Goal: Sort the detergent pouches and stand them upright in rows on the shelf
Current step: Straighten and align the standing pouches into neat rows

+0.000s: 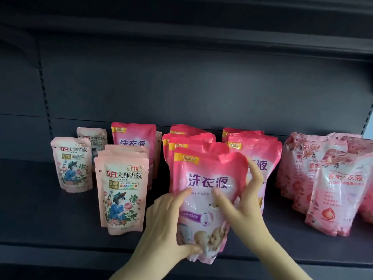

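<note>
A bright pink detergent pouch (207,176) stands upright at the front of the middle row on the dark shelf (50,229). My left hand (167,223) grips its lower left side, thumb curled round the bottom edge. My right hand (244,201) holds its right edge, thumb on the front and fingers behind. More pink pouches (191,138) stand behind it, and another pink row (256,146) stands to the right.
Pale pink floral pouches (121,190) stand in rows at the left, with a smaller pair (71,164) further left. Rose-patterned pouches (341,190) lean together at the right. The shelf's front lip (60,253) runs across the bottom. An upper shelf (201,37) hangs overhead.
</note>
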Demonstrator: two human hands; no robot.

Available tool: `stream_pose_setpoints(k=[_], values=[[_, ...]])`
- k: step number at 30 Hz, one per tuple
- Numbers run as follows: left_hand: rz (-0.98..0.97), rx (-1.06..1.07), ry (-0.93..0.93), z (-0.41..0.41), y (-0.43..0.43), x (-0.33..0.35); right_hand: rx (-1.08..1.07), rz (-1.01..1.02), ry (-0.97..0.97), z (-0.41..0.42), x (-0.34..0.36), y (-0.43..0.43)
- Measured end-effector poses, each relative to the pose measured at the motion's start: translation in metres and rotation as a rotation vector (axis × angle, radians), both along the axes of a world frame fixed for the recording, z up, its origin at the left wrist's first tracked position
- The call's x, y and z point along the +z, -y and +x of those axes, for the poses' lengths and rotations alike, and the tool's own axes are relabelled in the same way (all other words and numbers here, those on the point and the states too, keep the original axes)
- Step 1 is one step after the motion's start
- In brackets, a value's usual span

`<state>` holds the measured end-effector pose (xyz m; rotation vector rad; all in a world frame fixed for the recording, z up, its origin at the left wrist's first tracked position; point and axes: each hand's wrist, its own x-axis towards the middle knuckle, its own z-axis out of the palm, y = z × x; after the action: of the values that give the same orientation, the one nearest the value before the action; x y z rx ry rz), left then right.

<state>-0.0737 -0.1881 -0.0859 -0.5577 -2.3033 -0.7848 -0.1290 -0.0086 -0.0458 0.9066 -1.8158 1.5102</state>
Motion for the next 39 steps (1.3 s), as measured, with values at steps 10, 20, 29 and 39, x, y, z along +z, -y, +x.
stream_pose_setpoints(k=[10,20,29,39], values=[[-0.052,0.103,-0.034,-0.014,0.010,0.010,0.041,0.626,0.158,0.001,-0.020,-0.021],[-0.063,0.123,0.037,-0.053,0.019,0.002,-0.080,0.680,0.084,-0.039,-0.020,0.000],[0.005,0.113,0.106,-0.051,0.021,-0.004,0.102,0.644,0.226,-0.042,-0.020,-0.004],[0.039,0.007,0.240,-0.014,0.026,0.024,-0.037,0.661,0.146,-0.031,-0.001,-0.034]])
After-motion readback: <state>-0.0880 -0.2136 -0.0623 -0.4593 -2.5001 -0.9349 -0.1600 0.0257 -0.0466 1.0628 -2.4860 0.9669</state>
